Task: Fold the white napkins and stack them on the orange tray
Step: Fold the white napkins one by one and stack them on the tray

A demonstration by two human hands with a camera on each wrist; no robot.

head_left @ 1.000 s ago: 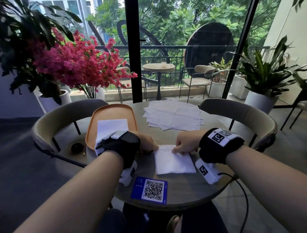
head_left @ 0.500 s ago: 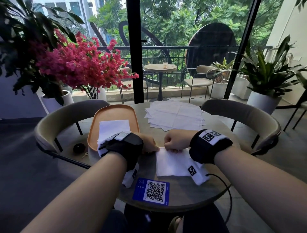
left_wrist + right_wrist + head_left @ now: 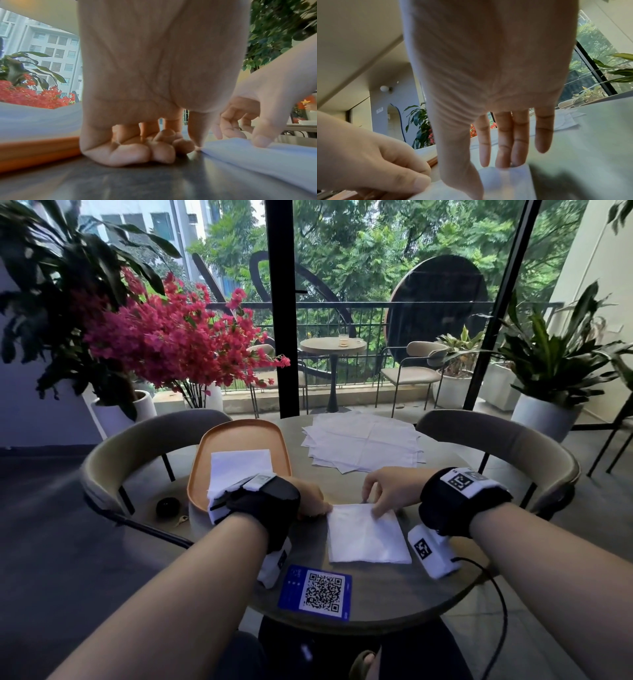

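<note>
A folded white napkin [image 3: 366, 534] lies on the round table in front of me. My left hand [image 3: 320, 507] rests curled on the table and pinches the napkin's far left corner; the left wrist view shows the thumb tip at that corner [image 3: 197, 148]. My right hand [image 3: 373, 504] has straight fingers [image 3: 505, 155], and its fingertips and thumb press on the napkin's far edge [image 3: 508, 174]. The orange tray [image 3: 239, 436] stands at the left with a stack of folded napkins [image 3: 239, 469] on it. A pile of unfolded napkins [image 3: 363, 445] lies at the far side.
A blue QR-code card [image 3: 317, 590] lies near the table's front edge. Two padded chairs [image 3: 507, 446] stand behind the table, left and right. Potted plants and red flowers [image 3: 171, 337] stand beyond, with a glass wall behind them.
My right hand was a fist on the napkin's far edge and slid left along it. It has moved back right and its fingers are straight. The left hand has stayed at the corner.
</note>
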